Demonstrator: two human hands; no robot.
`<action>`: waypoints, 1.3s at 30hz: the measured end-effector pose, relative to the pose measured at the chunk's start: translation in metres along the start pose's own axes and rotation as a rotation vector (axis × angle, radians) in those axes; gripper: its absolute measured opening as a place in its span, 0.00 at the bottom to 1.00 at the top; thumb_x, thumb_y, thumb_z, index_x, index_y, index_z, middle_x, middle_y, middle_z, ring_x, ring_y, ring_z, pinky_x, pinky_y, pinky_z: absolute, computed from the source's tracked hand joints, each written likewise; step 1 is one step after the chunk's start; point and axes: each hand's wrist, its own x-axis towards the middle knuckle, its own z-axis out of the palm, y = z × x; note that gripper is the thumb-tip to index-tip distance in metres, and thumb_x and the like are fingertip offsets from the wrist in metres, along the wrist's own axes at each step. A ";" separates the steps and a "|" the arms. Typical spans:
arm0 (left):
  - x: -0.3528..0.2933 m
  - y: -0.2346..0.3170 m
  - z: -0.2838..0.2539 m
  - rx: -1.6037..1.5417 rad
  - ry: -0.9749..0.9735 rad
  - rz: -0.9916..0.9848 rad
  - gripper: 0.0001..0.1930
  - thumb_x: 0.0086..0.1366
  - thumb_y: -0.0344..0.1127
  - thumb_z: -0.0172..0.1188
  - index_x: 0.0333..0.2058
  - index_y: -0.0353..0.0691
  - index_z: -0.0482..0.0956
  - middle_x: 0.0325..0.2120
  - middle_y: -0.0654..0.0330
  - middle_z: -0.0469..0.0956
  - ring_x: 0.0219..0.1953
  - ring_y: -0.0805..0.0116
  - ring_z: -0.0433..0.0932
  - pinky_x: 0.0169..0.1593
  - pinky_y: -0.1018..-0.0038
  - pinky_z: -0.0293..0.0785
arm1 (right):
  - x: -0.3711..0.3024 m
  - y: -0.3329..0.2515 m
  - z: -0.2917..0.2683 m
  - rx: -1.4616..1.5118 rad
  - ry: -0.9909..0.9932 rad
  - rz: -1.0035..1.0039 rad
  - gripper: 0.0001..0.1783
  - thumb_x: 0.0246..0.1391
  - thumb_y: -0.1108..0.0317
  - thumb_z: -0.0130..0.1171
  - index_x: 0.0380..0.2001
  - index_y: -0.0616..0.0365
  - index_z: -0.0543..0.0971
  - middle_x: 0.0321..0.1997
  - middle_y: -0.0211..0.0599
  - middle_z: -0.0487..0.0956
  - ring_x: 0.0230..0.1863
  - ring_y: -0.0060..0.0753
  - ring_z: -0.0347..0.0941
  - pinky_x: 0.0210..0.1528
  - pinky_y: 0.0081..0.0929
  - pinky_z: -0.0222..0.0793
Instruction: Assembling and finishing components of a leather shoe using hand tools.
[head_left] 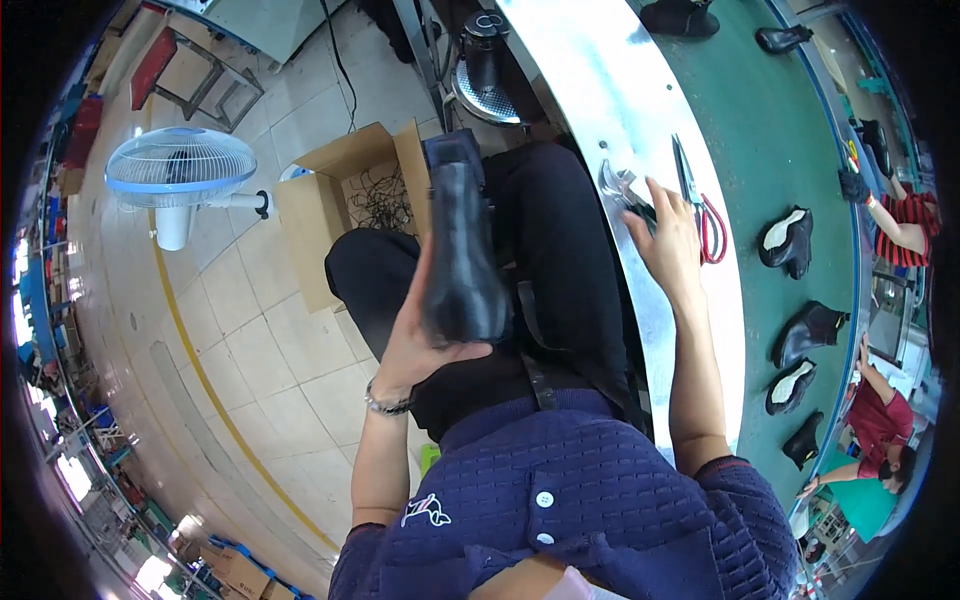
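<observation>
My left hand point(415, 340) is closed around a black ankle boot point(463, 250), held over my lap. Its thumb crosses the near end of the boot and its fingers run along the left side. At the metal bench to the right, my right hand point(668, 235) is open, thumb and fingers apart. Beside its fingertips lies a silver pincer-like hand tool point(618, 185) with dark handles, partly behind the fingers; whether they touch it is unclear. Just right of that hand, scissors point(712, 228) with red handles rest on the bench, blades pointing away.
A shiny metal bench point(690, 370) runs along my right, beside a green conveyor point(745, 165) carrying several black shoes point(808, 332). Past it, co-workers point(885, 410) sit. Left of my knees stands a cardboard box point(312, 220) holding dark tangled strands; farther left is a blue fan point(180, 170).
</observation>
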 end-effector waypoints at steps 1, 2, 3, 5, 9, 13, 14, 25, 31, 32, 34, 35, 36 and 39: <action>-0.007 -0.002 -0.010 0.001 0.032 -0.029 0.57 0.41 0.28 0.80 0.68 0.37 0.52 0.61 0.55 0.65 0.63 0.66 0.65 0.65 0.69 0.61 | -0.008 0.009 0.008 -0.161 0.025 -0.001 0.26 0.56 0.60 0.63 0.57 0.54 0.74 0.49 0.47 0.76 0.48 0.44 0.74 0.50 0.39 0.70; -0.014 -0.004 -0.021 -0.001 0.057 -0.059 0.51 0.43 0.28 0.79 0.65 0.35 0.59 0.56 0.55 0.71 0.58 0.66 0.71 0.62 0.70 0.65 | -0.014 0.013 0.010 -0.163 0.022 -0.004 0.26 0.56 0.60 0.63 0.57 0.54 0.74 0.49 0.47 0.76 0.48 0.44 0.74 0.50 0.39 0.70; -0.023 -0.007 -0.038 -0.069 0.080 -0.156 0.45 0.47 0.31 0.77 0.62 0.34 0.62 0.51 0.57 0.74 0.54 0.67 0.73 0.59 0.70 0.67 | -0.020 0.016 0.011 -0.132 -0.007 0.033 0.28 0.56 0.59 0.64 0.58 0.55 0.73 0.50 0.47 0.75 0.50 0.44 0.73 0.51 0.39 0.69; -0.029 -0.007 -0.050 -0.137 0.106 -0.254 0.39 0.51 0.34 0.75 0.59 0.32 0.66 0.47 0.58 0.77 0.50 0.67 0.75 0.56 0.70 0.70 | -0.024 0.019 0.012 -0.116 -0.040 0.053 0.29 0.57 0.59 0.63 0.60 0.58 0.72 0.49 0.45 0.74 0.49 0.45 0.71 0.51 0.39 0.69; -0.024 0.012 -0.040 -0.278 0.224 -0.167 0.34 0.59 0.41 0.69 0.59 0.32 0.65 0.49 0.58 0.75 0.50 0.67 0.75 0.54 0.71 0.71 | -0.020 0.010 0.009 0.029 -0.087 0.096 0.24 0.63 0.61 0.54 0.58 0.61 0.71 0.43 0.45 0.75 0.43 0.37 0.73 0.49 0.33 0.67; -0.002 0.046 -0.008 -0.179 0.144 -0.223 0.32 0.64 0.44 0.65 0.61 0.35 0.64 0.51 0.58 0.74 0.51 0.70 0.73 0.54 0.72 0.70 | -0.016 -0.016 -0.012 0.858 -0.266 0.475 0.20 0.67 0.57 0.45 0.50 0.61 0.75 0.31 0.30 0.77 0.35 0.22 0.72 0.46 0.23 0.66; 0.003 0.052 0.000 -0.177 0.132 -0.222 0.31 0.65 0.44 0.63 0.61 0.35 0.64 0.51 0.58 0.74 0.51 0.71 0.73 0.54 0.73 0.70 | -0.013 -0.036 -0.025 0.987 -0.365 0.523 0.18 0.66 0.59 0.48 0.50 0.60 0.74 0.33 0.32 0.77 0.35 0.22 0.72 0.46 0.23 0.66; 0.039 0.043 0.006 0.290 0.130 0.183 0.38 0.67 0.43 0.60 0.67 0.31 0.53 0.58 0.49 0.68 0.58 0.63 0.68 0.62 0.69 0.63 | 0.016 -0.143 -0.073 1.239 -1.059 0.319 0.36 0.65 0.71 0.49 0.72 0.57 0.46 0.49 0.43 0.78 0.48 0.30 0.75 0.54 0.30 0.68; 0.075 0.051 0.000 -0.001 0.200 0.207 0.28 0.68 0.37 0.56 0.64 0.34 0.62 0.52 0.52 0.72 0.53 0.68 0.72 0.57 0.73 0.66 | 0.041 -0.168 -0.068 1.172 -1.188 0.408 0.35 0.68 0.70 0.46 0.72 0.55 0.44 0.51 0.52 0.78 0.49 0.40 0.78 0.52 0.34 0.73; 0.080 0.052 0.001 -0.095 0.195 0.128 0.25 0.69 0.36 0.54 0.62 0.35 0.67 0.48 0.54 0.76 0.48 0.70 0.74 0.54 0.75 0.68 | 0.042 -0.169 -0.068 1.177 -1.189 0.443 0.35 0.68 0.68 0.46 0.72 0.54 0.45 0.50 0.49 0.78 0.48 0.38 0.78 0.51 0.33 0.74; 0.086 0.047 0.002 0.029 0.278 0.237 0.18 0.71 0.31 0.47 0.57 0.35 0.73 0.47 0.60 0.78 0.45 0.74 0.76 0.53 0.77 0.70 | 0.045 -0.171 -0.071 1.145 -1.194 0.474 0.34 0.69 0.68 0.46 0.72 0.54 0.45 0.45 0.45 0.78 0.44 0.35 0.78 0.47 0.32 0.75; 0.085 0.050 0.002 0.067 0.283 0.249 0.18 0.71 0.30 0.47 0.56 0.35 0.74 0.46 0.60 0.78 0.44 0.75 0.76 0.52 0.78 0.70 | 0.044 -0.171 -0.071 1.124 -1.197 0.506 0.34 0.69 0.68 0.46 0.72 0.53 0.46 0.41 0.40 0.77 0.40 0.31 0.77 0.44 0.30 0.76; 0.084 0.051 0.002 0.105 0.288 0.261 0.17 0.71 0.30 0.47 0.55 0.34 0.75 0.46 0.59 0.79 0.44 0.75 0.76 0.51 0.78 0.71 | 0.045 -0.171 -0.070 1.123 -1.194 0.514 0.34 0.69 0.68 0.46 0.72 0.53 0.46 0.41 0.40 0.77 0.40 0.31 0.77 0.44 0.30 0.76; 0.090 0.049 -0.001 0.134 0.293 0.336 0.16 0.70 0.28 0.47 0.52 0.33 0.77 0.45 0.58 0.80 0.44 0.76 0.76 0.51 0.79 0.71 | 0.044 -0.171 -0.066 1.024 -1.157 0.274 0.34 0.69 0.70 0.45 0.72 0.52 0.46 0.32 0.32 0.71 0.30 0.22 0.70 0.34 0.24 0.74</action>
